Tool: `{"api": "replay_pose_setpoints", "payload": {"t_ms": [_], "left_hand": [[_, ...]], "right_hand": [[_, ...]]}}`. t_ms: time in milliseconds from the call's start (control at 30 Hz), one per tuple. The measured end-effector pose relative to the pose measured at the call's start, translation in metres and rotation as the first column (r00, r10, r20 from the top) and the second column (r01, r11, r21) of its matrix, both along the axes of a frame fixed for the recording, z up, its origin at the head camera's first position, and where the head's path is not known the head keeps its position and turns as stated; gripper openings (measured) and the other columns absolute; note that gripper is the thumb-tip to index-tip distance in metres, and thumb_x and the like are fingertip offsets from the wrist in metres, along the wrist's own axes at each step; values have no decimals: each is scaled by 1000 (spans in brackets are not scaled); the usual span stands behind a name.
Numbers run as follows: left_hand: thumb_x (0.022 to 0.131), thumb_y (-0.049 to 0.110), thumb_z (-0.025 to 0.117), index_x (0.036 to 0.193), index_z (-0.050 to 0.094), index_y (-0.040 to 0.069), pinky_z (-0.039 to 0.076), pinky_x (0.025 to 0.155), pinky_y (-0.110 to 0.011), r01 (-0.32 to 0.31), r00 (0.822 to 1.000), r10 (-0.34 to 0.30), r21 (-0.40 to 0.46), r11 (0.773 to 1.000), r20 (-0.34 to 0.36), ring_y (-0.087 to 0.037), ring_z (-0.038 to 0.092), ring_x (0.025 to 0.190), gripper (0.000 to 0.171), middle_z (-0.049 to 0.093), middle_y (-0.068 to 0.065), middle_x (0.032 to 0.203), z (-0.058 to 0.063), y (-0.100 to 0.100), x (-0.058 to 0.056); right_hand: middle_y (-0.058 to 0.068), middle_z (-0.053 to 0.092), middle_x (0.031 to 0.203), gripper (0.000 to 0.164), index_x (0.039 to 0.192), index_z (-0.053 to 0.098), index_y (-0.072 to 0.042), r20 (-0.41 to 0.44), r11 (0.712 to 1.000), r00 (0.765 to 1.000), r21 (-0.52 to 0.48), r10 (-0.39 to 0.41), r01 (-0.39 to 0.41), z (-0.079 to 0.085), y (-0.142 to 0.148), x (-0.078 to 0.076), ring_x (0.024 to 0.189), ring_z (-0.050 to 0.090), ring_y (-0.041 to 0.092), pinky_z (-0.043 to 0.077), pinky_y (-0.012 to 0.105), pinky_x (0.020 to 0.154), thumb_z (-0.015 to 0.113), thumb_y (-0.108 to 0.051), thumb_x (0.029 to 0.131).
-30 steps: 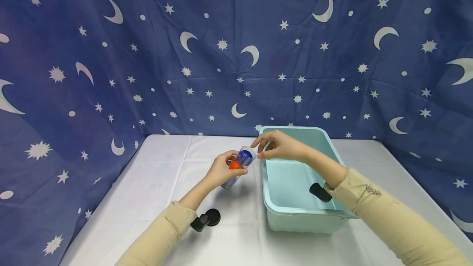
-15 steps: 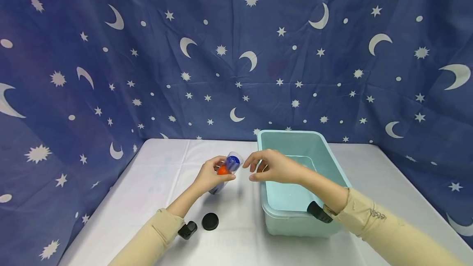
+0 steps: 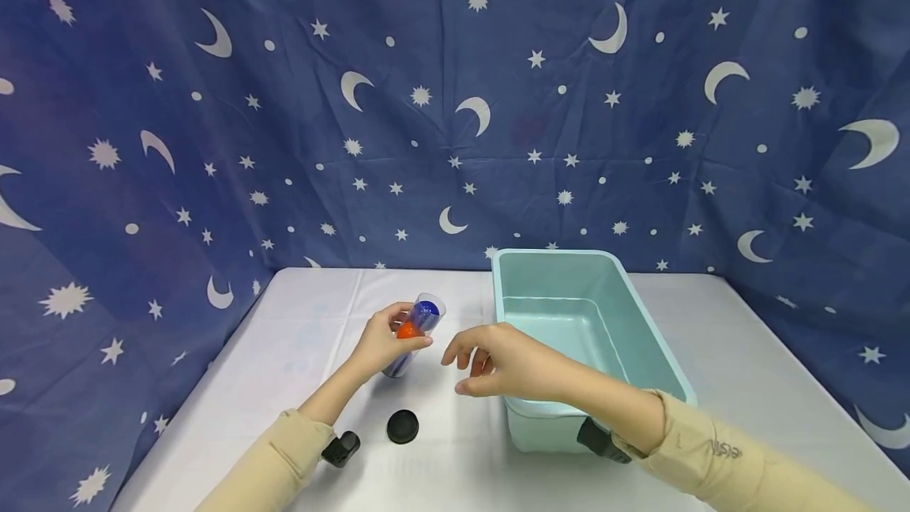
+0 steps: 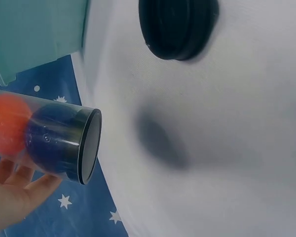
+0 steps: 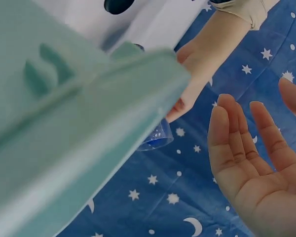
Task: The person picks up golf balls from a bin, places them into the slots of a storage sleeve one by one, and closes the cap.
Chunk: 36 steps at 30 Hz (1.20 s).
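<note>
In left hand [image 3: 382,344], gripped | clear tube [image 3: 423,319] | orange, blue balls [image 4: 10,124], seemingly | right hand [image 3: 501,358] relaxed

Left hand [image 3: 380,346] and clear tube [image 3: 419,323] shifted left; right hand [image 3: 501,362] drawn back, now apart from tube.

A white table [image 3: 284,354] carries a teal bin [image 3: 543,428] and black cap [image 3: 402,426].

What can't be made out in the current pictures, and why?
Tube, far end: left wrist view, cut off by the left edge.
Tube, most of it: right wrist view, hidden behind the bin.
Black cap, part of it: left wrist view, cut off by the top edge.
Writing on right sleeve: head view, too small to read.
</note>
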<state>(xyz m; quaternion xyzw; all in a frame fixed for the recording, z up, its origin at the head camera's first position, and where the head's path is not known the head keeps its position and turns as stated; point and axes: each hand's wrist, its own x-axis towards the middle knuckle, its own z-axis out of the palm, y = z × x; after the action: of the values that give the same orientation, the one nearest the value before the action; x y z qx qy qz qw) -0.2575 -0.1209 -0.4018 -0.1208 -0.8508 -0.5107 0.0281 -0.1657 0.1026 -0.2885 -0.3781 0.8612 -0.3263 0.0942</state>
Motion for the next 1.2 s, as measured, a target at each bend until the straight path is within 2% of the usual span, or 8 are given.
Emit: {"api": "replay_pose_setpoints", "payload": {"t_ms": [167, 267, 400, 600, 733, 967, 1067, 1200], "left_hand": [[73, 16, 81, 120, 59, 5, 51, 81, -38, 2, 1000, -2, -10, 1000, -7, -23, 62, 92, 54, 66, -12, 103, 1, -9, 2], [73, 16, 80, 121, 58, 4, 52, 81, -38, -9, 1000, 9, -14, 1000, -7, -25, 61, 93, 54, 65, -14, 105, 2, -14, 3], [74, 15, 79, 123, 57, 3, 52, 81, -38, -33, 999, 32, -19, 999, -7, -26, 61, 95, 55, 65, -15, 107, 2, -20, 3], [74, 18, 80, 123, 56, 4, 52, 84, -40, -66, 998, 66, -20, 998, 11, -28, 60, 97, 56, 63, -16, 110, -3, -28, 4], [75, 20, 80, 124, 55, 5, 50, 88, -45, -100, 995, 100, -18, 995, 0, -32, 59, 103, 57, 62, -17, 112, -6, -34, 8], [74, 18, 81, 124, 55, 5, 48, 92, -47, -133, 991, 133, 2, 991, -19, -32, 58, 106, 58, 63, -16, 111, -10, -41, 14], [73, 18, 81, 124, 55, 5, 48, 92, -47, -144, 989, 144, 0, 990, -12, -32, 58, 106, 58, 63, -17, 112, -10, -45, 17], [73, 18, 81, 124, 55, 5, 48, 92, -47, -154, 988, 154, 6, 988, -9, -33, 58, 106, 58, 63, -17, 112, -12, -49, 19]], "right_hand": [[0, 66, 93, 23, 104, 66, -8, -44, 1000, 999, 21, 9, -8, -5, -11, 5, 76, 60, 4, 52, 20, 73, 71, -10, 81], [0, 65, 91, 22, 103, 66, -9, -98, 999, 995, 37, 3, 1, -9, -18, 10, 76, 60, 6, 51, 19, 72, 70, -9, 81], [0, 66, 93, 20, 102, 66, -9, -210, 997, 977, 74, 23, -7, -19, -32, 20, 78, 59, 7, 48, 15, 71, 69, -10, 82], [-3, 63, 92, 19, 101, 67, -12, -271, 989, 962, 150, 40, 1, -36, -56, 28, 77, 58, 3, 46, 12, 68, 71, -14, 83], [-6, 61, 86, 18, 100, 67, -13, -312, 976, 949, 219, 54, 16, -54, -71, 24, 69, 53, -1, 42, 10, 65, 71, -16, 83], [-4, 59, 78, 17, 96, 68, -13, -457, 932, 886, 349, 80, 95, -80, -87, 11, 64, 52, 3, 40, 13, 57, 73, -18, 81], [-4, 58, 77, 19, 97, 67, -15, -458, 908, 885, 402, 88, 118, -90, -91, 7, 64, 53, 6, 40, 15, 56, 74, -21, 80], [-4, 59, 82, 24, 101, 67, -16, -424, 887, 902, 443, 83, 126, -100, -95, -1, 68, 56, 7, 43, 16, 57, 76, -22, 79]]}}
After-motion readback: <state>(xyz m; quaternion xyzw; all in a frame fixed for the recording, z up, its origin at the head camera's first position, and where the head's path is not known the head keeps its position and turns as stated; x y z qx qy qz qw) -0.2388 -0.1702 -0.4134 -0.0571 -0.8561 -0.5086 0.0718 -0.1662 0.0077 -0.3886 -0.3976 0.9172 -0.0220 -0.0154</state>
